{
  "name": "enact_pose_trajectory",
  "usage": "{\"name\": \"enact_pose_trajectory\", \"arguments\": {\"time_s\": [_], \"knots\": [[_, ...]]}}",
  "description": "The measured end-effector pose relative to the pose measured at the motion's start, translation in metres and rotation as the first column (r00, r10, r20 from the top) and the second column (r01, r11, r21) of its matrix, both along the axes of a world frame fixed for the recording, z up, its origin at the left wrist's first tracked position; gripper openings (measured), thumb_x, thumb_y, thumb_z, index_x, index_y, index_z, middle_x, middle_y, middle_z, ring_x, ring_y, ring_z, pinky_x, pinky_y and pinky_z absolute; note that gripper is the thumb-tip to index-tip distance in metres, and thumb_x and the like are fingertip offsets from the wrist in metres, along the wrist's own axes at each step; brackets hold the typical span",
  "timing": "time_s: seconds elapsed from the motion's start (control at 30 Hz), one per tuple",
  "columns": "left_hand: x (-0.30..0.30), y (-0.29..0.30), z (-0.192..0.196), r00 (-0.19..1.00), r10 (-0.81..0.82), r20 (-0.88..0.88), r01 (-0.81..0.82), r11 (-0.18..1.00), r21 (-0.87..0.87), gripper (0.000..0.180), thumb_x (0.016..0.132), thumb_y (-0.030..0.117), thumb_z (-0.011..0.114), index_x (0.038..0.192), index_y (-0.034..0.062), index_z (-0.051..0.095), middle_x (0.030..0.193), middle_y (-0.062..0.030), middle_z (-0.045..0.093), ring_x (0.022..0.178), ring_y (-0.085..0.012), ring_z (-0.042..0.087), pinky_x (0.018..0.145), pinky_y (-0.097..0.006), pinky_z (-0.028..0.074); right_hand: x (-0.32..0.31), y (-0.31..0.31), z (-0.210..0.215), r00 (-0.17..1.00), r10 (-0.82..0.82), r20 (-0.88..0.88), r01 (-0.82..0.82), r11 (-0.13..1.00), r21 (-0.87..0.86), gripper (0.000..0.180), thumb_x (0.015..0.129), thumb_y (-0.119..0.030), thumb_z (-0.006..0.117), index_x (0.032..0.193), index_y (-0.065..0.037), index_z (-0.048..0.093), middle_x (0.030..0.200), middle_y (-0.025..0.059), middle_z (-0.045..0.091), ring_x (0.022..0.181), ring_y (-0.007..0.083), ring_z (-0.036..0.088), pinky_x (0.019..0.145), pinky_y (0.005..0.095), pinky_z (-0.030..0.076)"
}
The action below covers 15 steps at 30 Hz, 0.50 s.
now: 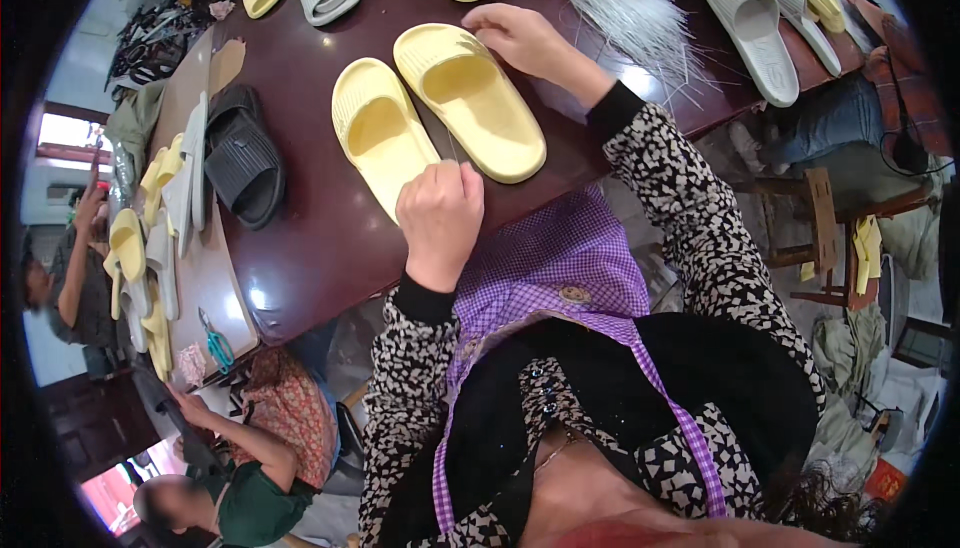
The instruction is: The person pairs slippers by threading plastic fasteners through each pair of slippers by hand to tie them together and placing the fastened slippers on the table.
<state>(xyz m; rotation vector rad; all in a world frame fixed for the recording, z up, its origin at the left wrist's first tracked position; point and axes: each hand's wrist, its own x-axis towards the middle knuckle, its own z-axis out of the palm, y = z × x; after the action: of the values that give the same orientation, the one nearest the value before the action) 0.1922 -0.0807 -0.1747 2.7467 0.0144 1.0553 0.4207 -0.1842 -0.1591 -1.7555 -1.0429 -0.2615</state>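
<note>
Two yellow slide slippers lie side by side on the dark red table, toes pointing away from me: the left slipper [375, 123] and the right slipper [490, 123]. My left hand [440, 223] is closed in a pinch by the left slipper's heel, covering part of it. A faint thin clear strand [453, 146] rises from its fingertips between the slippers. My right hand [520, 40] is at the right slipper's toe, fingers loosely bent and apart, with nothing visible in them. Its shadow falls on the strap.
A bundle of clear thin strands [635, 23] lies beyond my right hand. A black slipper [245, 158] rests at left, grey slippers [750, 23] at far right. More yellow slippers line the far edge. Teal-handled scissors [217, 343] lie at the lower left. Other people sit around the table.
</note>
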Motion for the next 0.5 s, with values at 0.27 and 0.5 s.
{"name": "enact_pose_trajectory", "arguments": {"time_s": [0.27,0.5], "knots": [[0.018,-0.001,0.001,0.999,-0.023,-0.037,0.024,1.0,0.019,0.021,0.077,0.011,0.061,0.061,0.005,0.05,0.059,-0.0119,0.056,0.056,-0.0295,0.057,0.055,-0.04,0.045,0.005,0.016,-0.003,0.996,0.049,-0.078,-0.068,0.959,-0.274,0.022,0.089,-0.017,0.055,0.1,0.0,0.065,0.085,0.0127,0.067,0.076,0.018,0.063,0.07,0.0304,0.049],[0.027,0.009,-0.014,0.994,-0.102,-0.043,0.101,0.995,-0.027,0.019,0.077,0.01,0.062,0.062,0.0043,0.051,0.059,-0.0123,0.055,0.056,-0.03,0.057,0.055,-0.041,0.045,0.007,0.024,-0.001,0.998,-0.04,-0.042,0.022,0.934,-0.357,0.025,0.086,-0.024,0.057,0.09,-0.002,0.068,0.08,0.0124,0.068,0.076,0.0224,0.065,0.071,0.0328,0.05]]}}
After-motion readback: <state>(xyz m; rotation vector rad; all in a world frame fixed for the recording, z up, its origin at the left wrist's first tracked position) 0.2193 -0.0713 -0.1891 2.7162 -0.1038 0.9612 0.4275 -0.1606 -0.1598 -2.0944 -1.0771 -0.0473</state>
